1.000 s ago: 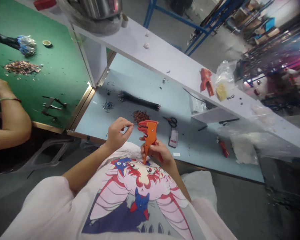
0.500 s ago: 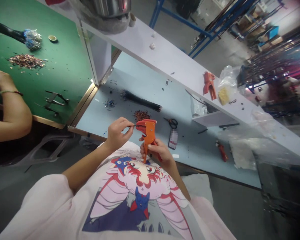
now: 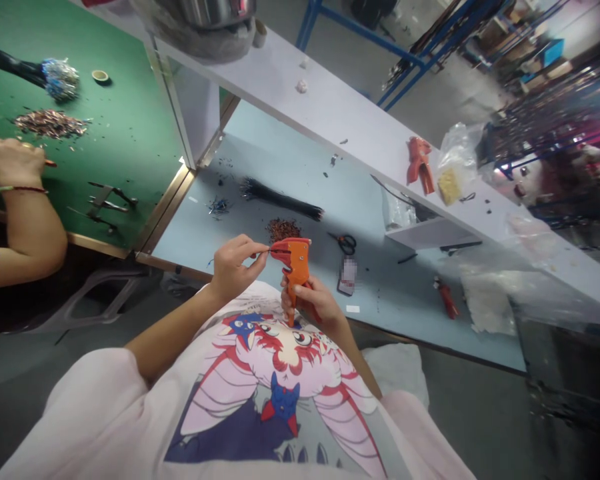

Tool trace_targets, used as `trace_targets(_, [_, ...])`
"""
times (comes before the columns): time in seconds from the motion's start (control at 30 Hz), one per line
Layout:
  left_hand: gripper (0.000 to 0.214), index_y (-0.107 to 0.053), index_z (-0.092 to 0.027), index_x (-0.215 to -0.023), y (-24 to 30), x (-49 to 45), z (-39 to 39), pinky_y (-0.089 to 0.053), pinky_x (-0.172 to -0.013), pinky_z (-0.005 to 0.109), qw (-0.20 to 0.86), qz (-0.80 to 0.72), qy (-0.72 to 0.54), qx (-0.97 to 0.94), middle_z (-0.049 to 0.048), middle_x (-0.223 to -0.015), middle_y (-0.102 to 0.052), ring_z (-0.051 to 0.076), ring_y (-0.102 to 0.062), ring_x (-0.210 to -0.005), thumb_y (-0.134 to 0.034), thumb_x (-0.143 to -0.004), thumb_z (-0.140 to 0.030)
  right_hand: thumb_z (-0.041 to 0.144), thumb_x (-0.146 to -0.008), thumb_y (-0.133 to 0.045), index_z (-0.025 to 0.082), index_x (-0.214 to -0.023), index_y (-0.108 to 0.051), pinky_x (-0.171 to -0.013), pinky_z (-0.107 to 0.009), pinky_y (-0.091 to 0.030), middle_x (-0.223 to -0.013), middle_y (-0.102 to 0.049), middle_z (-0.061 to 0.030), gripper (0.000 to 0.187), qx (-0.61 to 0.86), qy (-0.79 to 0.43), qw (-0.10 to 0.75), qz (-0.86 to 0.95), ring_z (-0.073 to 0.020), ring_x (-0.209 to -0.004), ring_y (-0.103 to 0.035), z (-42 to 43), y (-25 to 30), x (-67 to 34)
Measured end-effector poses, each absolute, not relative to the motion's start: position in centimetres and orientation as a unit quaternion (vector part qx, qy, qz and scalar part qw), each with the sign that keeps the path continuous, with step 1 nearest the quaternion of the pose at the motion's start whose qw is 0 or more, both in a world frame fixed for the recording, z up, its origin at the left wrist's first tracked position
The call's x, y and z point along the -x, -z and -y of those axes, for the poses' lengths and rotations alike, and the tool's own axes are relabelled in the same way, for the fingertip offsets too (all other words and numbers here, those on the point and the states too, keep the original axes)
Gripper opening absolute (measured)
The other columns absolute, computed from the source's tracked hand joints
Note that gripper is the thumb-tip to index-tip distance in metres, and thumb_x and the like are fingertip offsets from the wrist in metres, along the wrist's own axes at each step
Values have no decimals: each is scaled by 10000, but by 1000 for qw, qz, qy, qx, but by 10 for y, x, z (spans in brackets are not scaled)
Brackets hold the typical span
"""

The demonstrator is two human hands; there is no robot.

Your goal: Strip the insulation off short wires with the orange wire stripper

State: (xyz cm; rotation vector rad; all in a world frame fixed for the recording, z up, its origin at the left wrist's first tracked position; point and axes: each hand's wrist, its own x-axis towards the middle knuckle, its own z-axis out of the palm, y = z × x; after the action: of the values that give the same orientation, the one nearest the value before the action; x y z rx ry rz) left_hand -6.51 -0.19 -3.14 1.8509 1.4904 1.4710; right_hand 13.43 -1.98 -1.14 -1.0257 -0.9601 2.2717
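Bridging the gap btwn both hands, a thin dark wire [image 3: 269, 250] has its far end at the mouth of an orange-red hand tool [image 3: 299, 257], held by the near edge of the blue bench [image 3: 400, 290], close to the worker's shirt [image 3: 280, 373]. L hand [image 3: 237, 263] pinches the wire just beside that mouth, thumb & index together. R hand [image 3: 314, 300] has its fingers wrapped round the tool's handles, which look nearer each other than 1 sec ago; I'd say that means the tool is clamping on the wire, tho can't tell how deep the end sits. Just past the tool: a heap of coppery bits [image 3: 283, 229]; beyond it, a bundle of black wires [image 3: 283, 199] lying flat. Scissors [image 3: 347, 244] & phone [image 3: 347, 275] are to the R, then, well apart, a red-handled tool [image 3: 447, 300]. Up on the white shelf [image 3: 350, 113], a red tool [image 3: 420, 165] nr a plastic bag [image 3: 460, 147]. Over L, at the green table [image 3: 135, 127], a co-worker's hand [image 3: 15, 160] now shows w/ smth red [image 3: 51, 163] sticking out.
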Motion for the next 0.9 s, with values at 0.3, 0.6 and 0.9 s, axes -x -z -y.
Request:
trace_targets(0.3, [107,-664,-184,-782,34,65,4,-380,-577,239,165,-532,-500,-663,-9,-581,-550,99,-468,-559,-563,-801,-210,332,-789,-620,191,-798,-456,-329,-167,-319,-489,-375,99,216,357,-848,255,297,-39,-344,-280,20,15,-126])
trace_targets(0.6, [66,-648,-184,-796,30,67,1,-408,-599,247,184,-535,-525,-636,0,-633,-582,105,-485,-585,-584,-785,-195,463,-651,-700,158,-1017,-520,-632,-329,-495,-825,-575,-59,510,334,-829,270,357,-182,-715,-576,20,10,-133])
trace_targets(0.9, [58,-657,-234,-783,28,63,8,-429,-622,268,41,-507,-507,-696,7,-662,-607,129,-538,-634,-626,-745,-204,300,-748,-657,217,-942,-542,-781,-383,-483,-857,-573,-49,240,482,-580,410,514,-193,-806,-543,10,3,-120])
